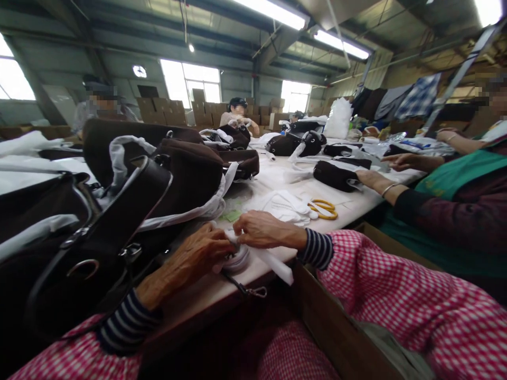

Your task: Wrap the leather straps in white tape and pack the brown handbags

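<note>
At the near table edge, my left hand (194,252) is closed, its fingers pressed onto a small pale coiled bundle, perhaps a wrapped strap. My right hand (267,229) pinches the top of a white foam strip (277,266), whose loose end hangs over the edge. Both sets of fingertips nearly meet, partly hiding what lies between them. Below them a thin dark strap with a metal snap hook (257,291) dangles past the edge. Close on the left stands a large dark brown handbag (119,221) with a zipper, metal rings and white-wrapped handles.
Yellow-handled scissors (324,209) and white foam strips (283,206) lie beyond my right hand. Dark bags cover much of the table (273,171). A co-worker's hand (370,179) touches a dark pouch (336,175) at right. A cardboard box (328,311) stands below the edge.
</note>
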`<state>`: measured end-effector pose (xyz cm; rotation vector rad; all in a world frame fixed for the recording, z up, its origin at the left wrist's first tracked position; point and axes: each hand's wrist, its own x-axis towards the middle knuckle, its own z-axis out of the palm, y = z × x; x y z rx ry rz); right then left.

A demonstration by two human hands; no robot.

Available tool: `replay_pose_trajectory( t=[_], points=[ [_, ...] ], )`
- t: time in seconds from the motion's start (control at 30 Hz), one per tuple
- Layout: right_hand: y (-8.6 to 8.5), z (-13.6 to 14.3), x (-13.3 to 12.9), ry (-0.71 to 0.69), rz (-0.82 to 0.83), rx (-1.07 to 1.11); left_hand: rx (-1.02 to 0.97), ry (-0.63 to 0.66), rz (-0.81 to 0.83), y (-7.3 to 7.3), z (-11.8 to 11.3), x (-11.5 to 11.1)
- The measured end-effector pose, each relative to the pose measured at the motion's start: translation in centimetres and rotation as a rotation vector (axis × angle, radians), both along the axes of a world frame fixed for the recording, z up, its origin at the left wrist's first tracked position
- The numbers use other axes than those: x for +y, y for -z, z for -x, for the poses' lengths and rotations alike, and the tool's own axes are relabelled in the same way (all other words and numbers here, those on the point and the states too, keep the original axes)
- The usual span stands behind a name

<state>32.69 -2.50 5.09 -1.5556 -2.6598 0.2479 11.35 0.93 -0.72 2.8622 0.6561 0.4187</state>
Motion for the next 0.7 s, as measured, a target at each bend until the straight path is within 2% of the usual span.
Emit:
replay_pose_trajectory(
  t=[0.1,0.3,0.53,0.7],
  points=[
    [-0.6,1.2,0.8,-0.005,0.004,-0.09,-0.031,-0.005,-0.017,0.1,0.1,-0.2],
    [0.2,1.9,2.1,-0.02,0.002,-0.124,-0.163,-0.073,0.016,0.8,0.8,-2.0],
    [1.2,2.7,0.5,0.018,-0.11,-0.164,-0.234,-0.084,-0.011,2.1,1.0,-2.6],
    [0.2,2.5,0.7,0.046,0.028,-0.19,-0.385,-0.131,0.093,2.2,1.1,-2.5]
  ],
)
